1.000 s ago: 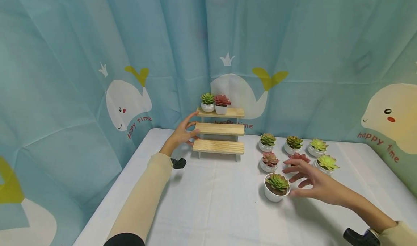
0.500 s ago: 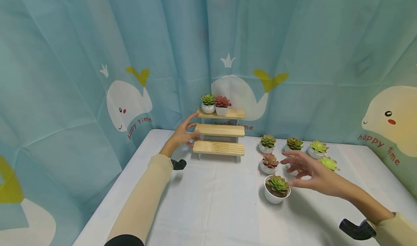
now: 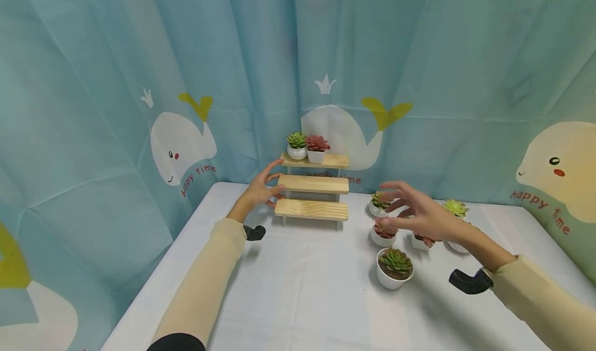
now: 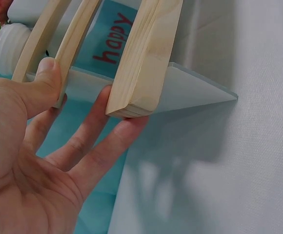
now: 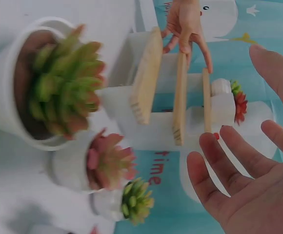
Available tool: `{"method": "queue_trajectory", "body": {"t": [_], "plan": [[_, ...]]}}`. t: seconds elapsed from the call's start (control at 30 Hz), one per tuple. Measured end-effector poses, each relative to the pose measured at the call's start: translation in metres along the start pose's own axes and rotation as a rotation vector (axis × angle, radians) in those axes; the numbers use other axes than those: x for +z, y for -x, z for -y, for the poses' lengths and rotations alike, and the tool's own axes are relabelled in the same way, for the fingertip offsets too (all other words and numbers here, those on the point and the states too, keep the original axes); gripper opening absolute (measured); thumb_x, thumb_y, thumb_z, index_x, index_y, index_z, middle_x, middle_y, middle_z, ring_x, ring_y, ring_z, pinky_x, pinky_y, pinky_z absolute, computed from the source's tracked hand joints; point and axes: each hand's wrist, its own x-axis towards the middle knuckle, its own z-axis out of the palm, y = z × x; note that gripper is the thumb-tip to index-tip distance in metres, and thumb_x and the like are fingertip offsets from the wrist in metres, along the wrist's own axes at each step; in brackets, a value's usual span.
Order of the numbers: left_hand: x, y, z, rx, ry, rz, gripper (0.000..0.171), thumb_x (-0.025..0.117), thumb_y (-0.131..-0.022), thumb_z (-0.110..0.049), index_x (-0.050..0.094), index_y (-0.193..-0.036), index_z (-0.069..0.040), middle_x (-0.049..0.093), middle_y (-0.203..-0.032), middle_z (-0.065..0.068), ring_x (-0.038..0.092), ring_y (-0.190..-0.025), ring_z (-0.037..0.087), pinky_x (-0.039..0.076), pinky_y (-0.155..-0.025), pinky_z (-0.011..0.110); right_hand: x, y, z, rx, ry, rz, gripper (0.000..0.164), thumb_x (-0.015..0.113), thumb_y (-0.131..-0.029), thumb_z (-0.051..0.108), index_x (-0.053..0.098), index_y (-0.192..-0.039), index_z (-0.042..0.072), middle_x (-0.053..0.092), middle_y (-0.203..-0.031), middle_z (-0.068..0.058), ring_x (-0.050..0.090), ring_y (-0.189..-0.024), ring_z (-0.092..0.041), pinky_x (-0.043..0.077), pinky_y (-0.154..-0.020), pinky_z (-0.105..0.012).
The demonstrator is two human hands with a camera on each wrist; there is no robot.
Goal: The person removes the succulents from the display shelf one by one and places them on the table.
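Right hand is drifting forward and leftward, empty, fingers wide, partly hiding the rear pots; left hand is touching the stand, fingers spread. Its planks are running crosswise, left of the right hand; behind those right fingertips, the near pot is standing.

- Head: high, forward-down, wide over table
- Left wrist: sideways, tight on stand
- Right wrist: sideways, potted succulent close, stand farther
- All share stand
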Motion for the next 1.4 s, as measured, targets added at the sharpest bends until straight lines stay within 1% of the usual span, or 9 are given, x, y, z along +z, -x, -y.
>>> {"method": "queue_trajectory", "body": {"t": [0.13,0.33,0.47,0.6,0.73,0.83,1.03,1.23,1.4], "plan": [[0.0,0.0,0.0,-0.006,-0.003,-0.004,0.079,0.068,-0.101,-0.017,0.027,-0.161,-0.044,0.031,-0.165,0.018,0.069,-0.107,0.046,0.062,-0.065,0.053,-0.001,-0.02,0.002,0.002,0.006,-0.008,0.068,0.076,-0.096,0.014,0.039,-0.154,0.014,0.059,-0.139,-0.014,0.066,-0.116,-0.029,0.058,-0.089,-0.034],[0.0,0.0,0.001,-0.005,0.002,-0.005,0.078,0.068,-0.101,-0.017,0.027,-0.161,-0.044,0.031,-0.165,0.018,0.066,-0.114,0.048,0.061,-0.065,0.055,-0.002,-0.044,0.005,0.009,0.017,-0.028,0.067,0.076,-0.096,0.017,0.04,-0.153,0.016,0.06,-0.138,-0.016,0.067,-0.115,-0.033,0.059,-0.087,-0.036],[0.0,0.0,0.001,0.006,0.006,-0.001,0.078,0.068,-0.101,-0.016,0.027,-0.162,-0.042,0.031,-0.164,0.019,0.064,-0.117,0.049,0.06,-0.067,0.061,-0.003,-0.056,0.006,0.01,0.021,-0.027,0.069,0.076,-0.097,0.02,0.039,-0.155,0.018,0.059,-0.14,-0.015,0.067,-0.114,-0.03,0.059,-0.087,-0.038],[0.001,0.0,0.001,0.013,0.004,0.0,0.078,0.068,-0.1,-0.016,0.028,-0.161,-0.043,0.031,-0.164,0.02,0.061,-0.124,0.047,0.059,-0.069,0.063,-0.002,-0.067,0.005,0.01,0.03,-0.04,0.069,0.075,-0.097,0.02,0.039,-0.156,0.016,0.06,-0.138,-0.016,0.068,-0.112,-0.028,0.058,-0.091,-0.04],[0.001,0.0,0.001,0.008,0.015,0.007,0.078,0.068,-0.101,-0.016,0.027,-0.162,-0.043,0.029,-0.165,0.02,0.058,-0.128,0.047,0.06,-0.067,0.059,-0.002,-0.078,0.004,0.01,0.021,-0.058,0.068,0.075,-0.097,0.019,0.039,-0.155,0.013,0.061,-0.137,-0.017,0.068,-0.112,-0.03,0.056,-0.093,-0.045],[0.001,-0.001,0.001,0.008,0.019,0.01,0.079,0.068,-0.101,-0.015,0.026,-0.162,-0.042,0.028,-0.165,0.02,0.06,-0.124,0.049,0.061,-0.065,0.057,-0.002,-0.085,0.005,0.007,0.01,-0.06,0.069,0.075,-0.097,0.018,0.039,-0.155,0.012,0.059,-0.138,-0.019,0.067,-0.113,-0.034,0.056,-0.094,-0.048],[0.0,0.001,0.001,0.009,0.014,0.008,0.078,0.067,-0.101,-0.016,0.026,-0.162,-0.042,0.029,-0.165,0.02,0.059,-0.126,0.047,0.06,-0.067,0.059,-0.002,-0.099,0.007,0.024,0.009,-0.057,0.071,0.075,-0.097,0.025,0.037,-0.156,0.013,0.056,-0.143,-0.024,0.065,-0.117,-0.035,0.056,-0.094,-0.05],[-0.001,0.001,0.001,0.009,0.006,0.001,0.079,0.068,-0.101,-0.016,0.025,-0.163,-0.041,0.028,-0.165,0.02,0.059,-0.127,0.045,0.06,-0.068,0.061,0.0,-0.116,0.009,0.05,0.002,-0.068,0.073,0.076,-0.097,0.031,0.037,-0.157,0.016,0.054,-0.145,-0.022,0.063,-0.119,-0.035,0.055,-0.094,-0.051],[0.0,-0.001,0.001,-0.004,0.014,0.0,0.078,0.067,-0.101,-0.015,0.027,-0.161,-0.044,0.03,-0.165,0.018,0.062,-0.123,0.046,0.06,-0.069,0.06,0.003,-0.13,0.011,0.091,-0.036,-0.082,0.075,0.076,-0.095,0.036,0.036,-0.157,0.02,0.052,-0.148,-0.018,0.063,-0.119,-0.032,0.057,-0.084,-0.048]]}}
